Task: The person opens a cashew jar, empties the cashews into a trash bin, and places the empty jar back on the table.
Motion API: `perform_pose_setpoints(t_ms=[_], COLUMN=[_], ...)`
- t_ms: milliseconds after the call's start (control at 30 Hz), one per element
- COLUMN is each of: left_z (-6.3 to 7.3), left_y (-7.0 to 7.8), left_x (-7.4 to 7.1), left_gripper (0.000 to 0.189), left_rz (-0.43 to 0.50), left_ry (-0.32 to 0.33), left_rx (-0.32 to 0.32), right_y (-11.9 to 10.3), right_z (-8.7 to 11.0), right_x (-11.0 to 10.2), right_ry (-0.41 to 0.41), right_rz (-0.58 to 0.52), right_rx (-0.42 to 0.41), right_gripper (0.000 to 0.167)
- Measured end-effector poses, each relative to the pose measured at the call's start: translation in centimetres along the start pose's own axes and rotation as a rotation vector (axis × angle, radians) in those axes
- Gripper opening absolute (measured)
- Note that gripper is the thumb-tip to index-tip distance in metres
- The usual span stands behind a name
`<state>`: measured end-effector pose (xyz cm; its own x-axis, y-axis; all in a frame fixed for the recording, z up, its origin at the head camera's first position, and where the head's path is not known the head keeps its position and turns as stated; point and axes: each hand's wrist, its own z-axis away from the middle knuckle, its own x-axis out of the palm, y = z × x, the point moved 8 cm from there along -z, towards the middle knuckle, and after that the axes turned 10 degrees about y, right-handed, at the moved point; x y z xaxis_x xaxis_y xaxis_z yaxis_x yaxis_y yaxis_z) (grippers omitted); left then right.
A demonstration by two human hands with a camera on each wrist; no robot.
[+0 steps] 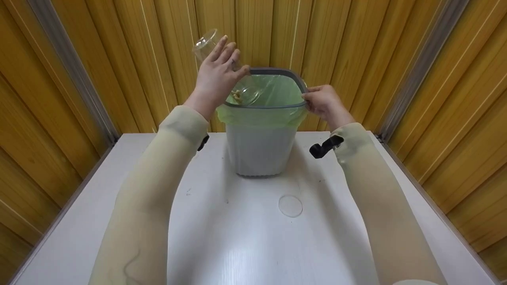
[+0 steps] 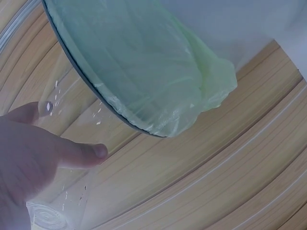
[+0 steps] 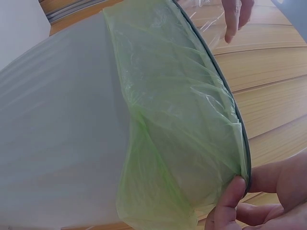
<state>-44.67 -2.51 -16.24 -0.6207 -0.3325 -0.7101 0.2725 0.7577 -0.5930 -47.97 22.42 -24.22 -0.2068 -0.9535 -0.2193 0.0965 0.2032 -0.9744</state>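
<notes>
My left hand (image 1: 218,75) grips a clear jar (image 1: 205,42) that is tipped over, base up and mouth down inside the bin's left side. Small brownish pieces (image 1: 237,96) show by the jar's mouth. In the left wrist view, the thumb (image 2: 88,154) lies along the see-through wall. The grey trash bin (image 1: 259,152) stands upright on the table, lined with a green bag (image 1: 261,117) folded over its edge. On the bin's right side, my right hand (image 1: 324,101) pinches the dark rim (image 1: 298,81) together with the bag, thumb and fingers on either side.
A thin, clear round lid (image 1: 290,206) lies flat on the white table (image 1: 245,245) in front of the bin. Wood-patterned panels (image 1: 166,71) enclose the back and both sides. Metal posts (image 1: 75,67) stand at the corners.
</notes>
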Motion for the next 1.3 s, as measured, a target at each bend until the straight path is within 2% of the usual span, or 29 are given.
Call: perform_pose_setpoints(t_ms=[167, 500, 633, 833, 1000, 1200, 1300], left_z=[-0.08, -0.19, -0.15, -0.08, 0.16, 0.40, 0.52], left_y=[0.39, 0.55, 0.10, 0.48, 0.47, -0.11, -0.30], left_x=[0.11, -0.34, -0.39, 0.22, 0.26, -0.43, -0.52], left_gripper=[0.078, 0.078, 0.081, 0.080, 0.082, 0.085, 0.085], left_rz=[-0.032, 0.001, 0.016, 0.008, 0.031, 0.097, 0.114], left_ry=[0.009, 0.027, 0.006, -0.030, 0.002, 0.105, 0.119], left_rx=[0.030, 0.000, -0.040, -0.014, -0.035, -0.113, -0.145], right_y=[-0.04, -0.02, -0.03, -0.21, 0.01, -0.07, -0.09], right_z=[-0.02, -0.02, -0.04, -0.01, 0.17, 0.24, 0.25], right_x=[-0.04, -0.19, -0.12, -0.08, -0.19, -0.19, -0.12], right_ry=[0.002, 0.000, 0.000, 0.001, 0.006, 0.005, 0.001], right_rz=[-0.010, -0.023, -0.032, -0.036, -0.040, -0.023, -0.021], right_rx=[-0.001, 0.003, 0.010, -0.013, 0.001, -0.007, -0.010], right_gripper=[0.047, 0.047, 0.045, 0.046, 0.044, 0.043, 0.044])
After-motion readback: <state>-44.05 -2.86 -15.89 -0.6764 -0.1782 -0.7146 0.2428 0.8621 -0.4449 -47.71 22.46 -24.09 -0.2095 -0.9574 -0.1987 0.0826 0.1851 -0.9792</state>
